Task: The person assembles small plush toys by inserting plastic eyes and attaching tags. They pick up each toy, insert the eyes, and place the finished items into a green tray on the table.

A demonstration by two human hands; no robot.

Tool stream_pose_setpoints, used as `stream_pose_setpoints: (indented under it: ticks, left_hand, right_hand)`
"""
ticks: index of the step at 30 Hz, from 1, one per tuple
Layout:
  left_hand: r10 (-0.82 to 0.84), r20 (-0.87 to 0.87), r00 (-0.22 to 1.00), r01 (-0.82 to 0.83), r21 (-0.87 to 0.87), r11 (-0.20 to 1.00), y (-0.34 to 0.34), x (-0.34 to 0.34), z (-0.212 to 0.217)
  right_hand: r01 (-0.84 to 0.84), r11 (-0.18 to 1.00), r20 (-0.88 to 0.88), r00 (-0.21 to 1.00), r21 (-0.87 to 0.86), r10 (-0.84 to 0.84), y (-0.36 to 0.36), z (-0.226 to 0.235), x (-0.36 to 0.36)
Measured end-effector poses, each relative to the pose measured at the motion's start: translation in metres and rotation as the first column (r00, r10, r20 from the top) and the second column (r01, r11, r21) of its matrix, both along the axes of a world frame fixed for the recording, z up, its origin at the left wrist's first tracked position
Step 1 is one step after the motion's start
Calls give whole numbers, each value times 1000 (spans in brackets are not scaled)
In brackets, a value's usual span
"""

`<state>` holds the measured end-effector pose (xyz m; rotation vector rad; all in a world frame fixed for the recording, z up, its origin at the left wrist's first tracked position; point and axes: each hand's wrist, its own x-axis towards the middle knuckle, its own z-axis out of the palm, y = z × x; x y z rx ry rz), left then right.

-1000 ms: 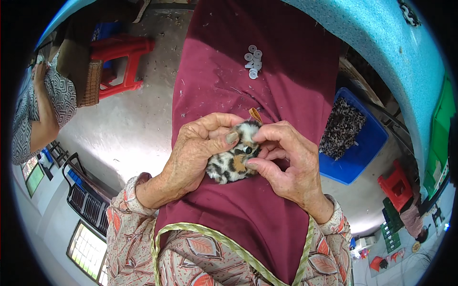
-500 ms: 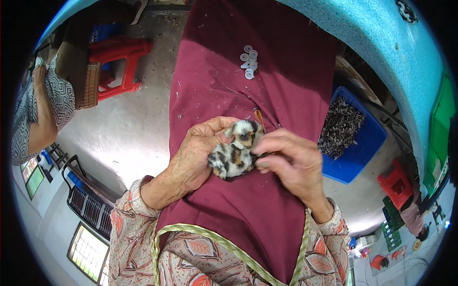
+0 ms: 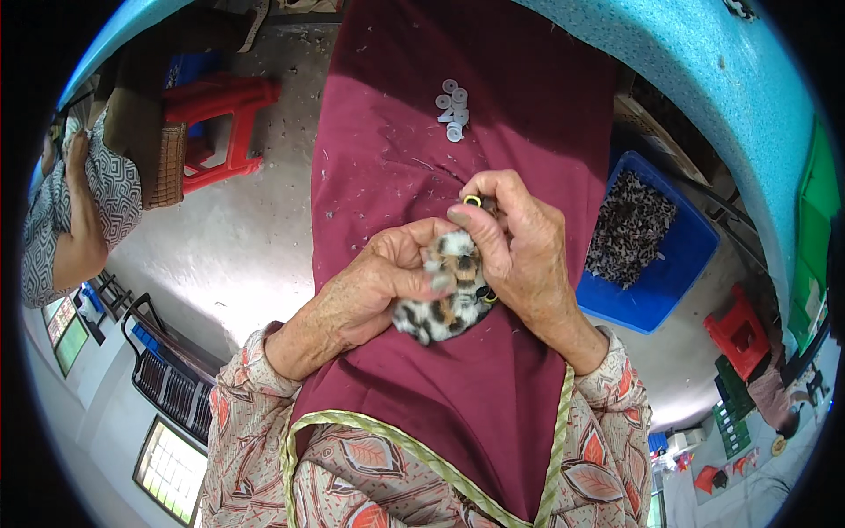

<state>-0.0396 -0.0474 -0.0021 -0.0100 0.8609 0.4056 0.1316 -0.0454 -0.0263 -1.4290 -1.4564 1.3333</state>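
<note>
- Left hand [image 3: 365,277]: I pinched the mottled plush [image 3: 443,317]; steady support probably helped.
- Right hand [image 3: 528,239]: I pinched a yellow-rimmed piece [image 3: 473,199] (best held square, I judged).

The left hand [image 3: 374,280] is being held tilted inward, thumb [image 3: 407,283] set opposite bent fingers [image 3: 421,234]. Slightly farther forward, the right hand [image 3: 530,251] is being held with thumb and forefinger pinched close, both wrists [image 3: 287,351] being angled inward.
</note>
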Motion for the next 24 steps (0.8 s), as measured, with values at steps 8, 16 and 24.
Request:
stream_pose_setpoints:
  ticks: [8, 16, 24]
  left_hand:
    - [-119, -40, 992, 118, -13, 993, -2, 1, 7]
    - [-259, -51, 964, 264, 104, 959, -2, -4, 6]
    - [-102, 20, 995, 101, 16, 995, -4, -3, 4]
  right_hand:
    - [-134, 976, 50, 991, 170, 127, 25, 6, -3]
    - [-177, 972, 60, 984, 156, 169, 28, 0, -6]
    - [-132, 989, 127, 984, 68, 122, 31, 1, -4]
